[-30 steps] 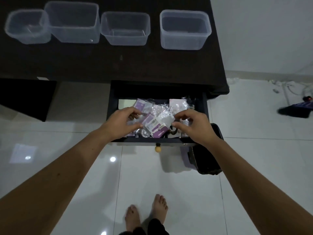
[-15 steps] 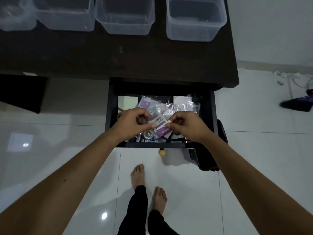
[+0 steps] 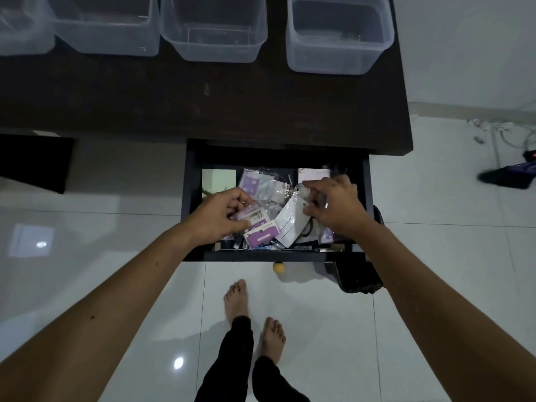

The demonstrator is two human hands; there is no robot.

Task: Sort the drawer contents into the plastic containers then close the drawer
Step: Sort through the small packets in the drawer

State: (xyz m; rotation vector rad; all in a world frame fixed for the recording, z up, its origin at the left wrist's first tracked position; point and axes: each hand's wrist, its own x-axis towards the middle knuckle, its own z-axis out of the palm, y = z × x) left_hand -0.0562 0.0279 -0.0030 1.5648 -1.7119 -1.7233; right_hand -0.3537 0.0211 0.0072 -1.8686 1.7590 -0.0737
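Inside the open drawer (image 3: 190,198), the left hand (image 3: 216,217) pinches a purple packet (image 3: 255,217) between thumb and curled fingers. At 3 o'clock from it, the right hand (image 3: 333,207) pinches the top corner of a white packet (image 3: 290,224). More packets lie beneath them. At 12 o'clock, four clear containers (image 3: 214,30) stand in a row on the dark desk (image 3: 203,105).

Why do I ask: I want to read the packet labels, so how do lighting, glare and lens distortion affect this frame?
Head view: dim overall, so the packets in the drawer read dark and their print is too small to read. Head view: bright glare spots on the floor tiles. Head view: wide-angle lens bows the desk edges and stretches both forearms at the corners.
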